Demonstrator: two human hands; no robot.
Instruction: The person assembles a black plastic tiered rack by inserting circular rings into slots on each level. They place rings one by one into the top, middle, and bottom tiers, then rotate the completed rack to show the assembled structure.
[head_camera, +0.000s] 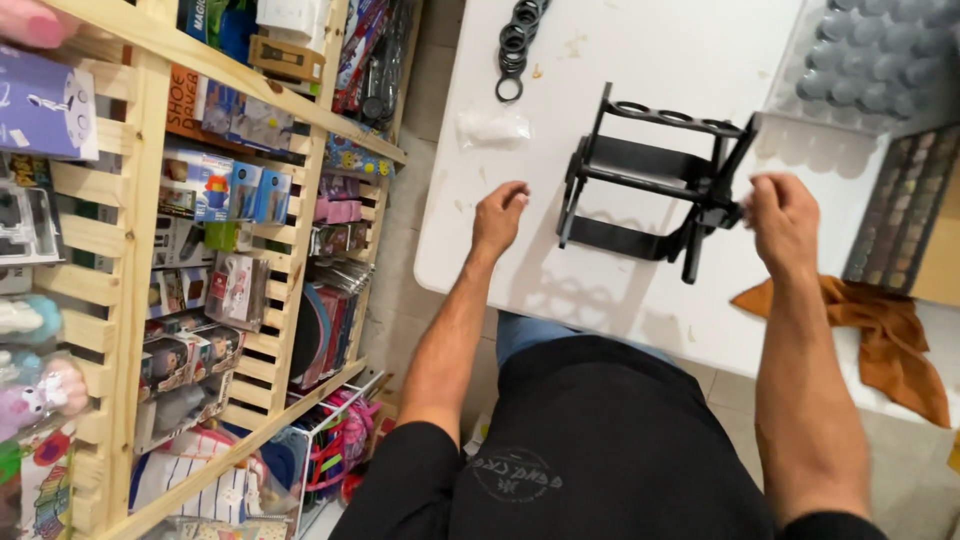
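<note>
Seen from above, a black plastic rack (650, 180) with a row of round holes along its top bar lies tipped on the white desk (640, 60), between my two hands. My left hand (497, 215) rests on the desk just left of the rack, fingers curled loosely under and holding nothing, a small gap separating it from the rack's near end. My right hand (782, 220) is raised at the rack's right end, its fingers pinched together on a small pale piece (745, 208) right against the rack's upright strut; what that piece is cannot be made out. A chain of black rings (515, 45) lies at the far side of the desk, with a small clear plastic bag (493, 128) just below it, both well apart from my hands. A clear tray of round grey caps (870, 60) sits at the desk's right, and an orange cloth (885, 335) hangs off the near right edge. A wooden shelf (140, 250) packed with boxed toys stands to my left.
</note>
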